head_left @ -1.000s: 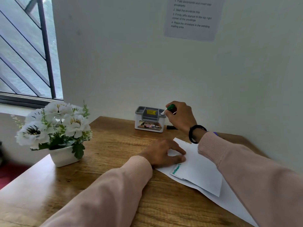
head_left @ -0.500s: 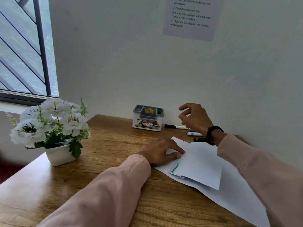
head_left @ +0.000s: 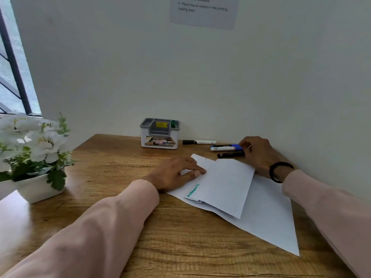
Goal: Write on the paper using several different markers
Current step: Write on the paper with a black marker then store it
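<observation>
A folded white paper (head_left: 226, 187) with green writing (head_left: 192, 191) along its left edge lies on a larger white sheet (head_left: 269, 219). My left hand (head_left: 176, 174) rests flat on the paper's left corner, fingers straight. My right hand (head_left: 259, 154) is at the wall, its fingertips curled on the right end of a blue marker (head_left: 225, 145). Beside that marker lie a white-bodied marker (head_left: 221, 149) and a black marker (head_left: 230, 154). Further left lies a black-capped white marker (head_left: 198, 142). A green marker (head_left: 172, 123) stands in the grey and white holder (head_left: 159, 137).
The wooden desk (head_left: 112, 163) meets walls at the back and right. A white pot of white flowers (head_left: 38, 187) stands at the left edge. A printed notice (head_left: 202, 11) hangs on the wall, and a barred window (head_left: 12, 73) is at far left.
My right hand put the green marker into the holder, then moved right and down to the markers by the wall. My left hand stayed on the paper.
</observation>
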Tool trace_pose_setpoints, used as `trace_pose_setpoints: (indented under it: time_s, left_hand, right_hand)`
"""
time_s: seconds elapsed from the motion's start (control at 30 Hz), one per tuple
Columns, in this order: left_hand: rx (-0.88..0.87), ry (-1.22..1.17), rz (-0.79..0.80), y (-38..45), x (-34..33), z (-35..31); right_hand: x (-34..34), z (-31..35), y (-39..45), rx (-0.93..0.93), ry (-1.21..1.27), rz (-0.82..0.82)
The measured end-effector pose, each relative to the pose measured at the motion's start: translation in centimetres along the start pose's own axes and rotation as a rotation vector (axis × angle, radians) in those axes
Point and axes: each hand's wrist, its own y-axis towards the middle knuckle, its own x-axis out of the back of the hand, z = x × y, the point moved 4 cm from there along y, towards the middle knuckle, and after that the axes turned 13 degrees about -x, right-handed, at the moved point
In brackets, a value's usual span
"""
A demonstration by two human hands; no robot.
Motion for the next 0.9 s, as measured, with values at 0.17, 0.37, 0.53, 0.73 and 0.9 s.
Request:
trace_pose_setpoints:
  time_s: [0.17,0.37,0.53,0.73,0.9]
  left_hand:
    - [-0.017,0.008,0.061,0.1,0.0,-1.1]
    - [-0.033,-0.037,0.106,0.4,-0.4,-1.8]
    - [0.016,-0.103,0.003,0.4,0.0,-1.6]
    - [0.049,-0.071,-0.246,0.6,1.1,-1.1]
    - [0.005,-0.023,-0.385,0.6,1.7,-1.6]
  right_hand:
    - [-0.5,1.1,0.8,0.095,-0.304,0.219]
    - [-1.4,1.3,1.3,0.150,-0.427,0.281]
    - [-0.8,1.1,1.6,0.123,-0.432,0.264]
    - [1.5,3.4,-0.4,0.126,-0.088,0.100]
    - [2.7,5.9,-5.2,0.005,0.831,0.243]
